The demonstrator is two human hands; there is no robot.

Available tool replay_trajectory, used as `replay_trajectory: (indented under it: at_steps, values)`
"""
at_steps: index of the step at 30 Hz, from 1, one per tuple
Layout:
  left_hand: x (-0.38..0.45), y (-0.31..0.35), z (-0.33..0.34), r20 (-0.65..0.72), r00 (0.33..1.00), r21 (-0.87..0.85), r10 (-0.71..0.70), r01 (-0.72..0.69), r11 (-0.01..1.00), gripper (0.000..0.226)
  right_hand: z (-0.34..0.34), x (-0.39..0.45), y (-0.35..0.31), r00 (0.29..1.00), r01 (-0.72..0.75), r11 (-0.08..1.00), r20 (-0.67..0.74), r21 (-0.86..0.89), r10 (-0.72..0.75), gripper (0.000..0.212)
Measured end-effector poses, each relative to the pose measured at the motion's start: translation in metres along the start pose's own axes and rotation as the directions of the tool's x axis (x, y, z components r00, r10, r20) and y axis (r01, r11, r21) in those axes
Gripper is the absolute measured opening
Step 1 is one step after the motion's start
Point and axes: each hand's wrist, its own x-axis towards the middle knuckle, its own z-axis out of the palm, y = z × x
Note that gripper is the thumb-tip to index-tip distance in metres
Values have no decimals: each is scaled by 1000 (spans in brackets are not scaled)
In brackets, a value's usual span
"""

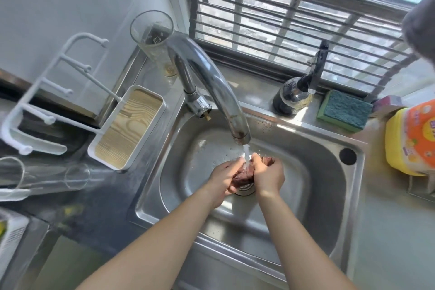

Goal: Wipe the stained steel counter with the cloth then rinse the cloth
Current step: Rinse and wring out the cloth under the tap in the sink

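Note:
A dark reddish-brown cloth point(243, 174) is bunched between both my hands over the drain of the steel sink point(329, 162). Water runs from the chrome tap point(211, 82) straight onto the cloth. My left hand point(222, 178) grips the cloth from the left, and my right hand point(268, 176) grips it from the right, fingers curled round it. Most of the cloth is hidden by my fingers. The steel counter point(98, 209) lies to the left of the sink.
A white drying rack with a wood-grain tray point(128, 127) and lying glasses point(77, 176) sit left of the sink. A tall glass point(153, 33) stands behind the tap. A dark bottle point(294, 96), green sponge point(343, 110) and yellow container point(409, 139) line the back right.

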Motion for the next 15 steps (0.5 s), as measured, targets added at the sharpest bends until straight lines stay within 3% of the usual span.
replay_trajectory:
  at_steps: [4,6,8,10,13,15]
  values:
    - [-18,6,6,-1,1000,53,1,-1,999,44,1,-41,1,983,182,980,-24,-74,-184,21]
    - [-27,14,7,-122,987,120,105,-91,989,32,-6,-72,3,952,304,950,32,-70,-303,17]
    - [-31,25,7,-265,946,130,189,-159,979,17,-12,-93,-3,939,335,942,84,2,-334,18]
    - [-36,31,9,-294,919,165,261,-220,961,15,-13,-93,-19,962,204,975,168,85,-216,21]
    - [-62,34,24,-124,946,277,300,-257,926,31,-8,-50,-37,979,-73,983,203,168,38,30]
    - [-75,32,30,-33,967,364,254,-225,904,36,-10,-33,-41,974,-145,976,197,161,112,40]
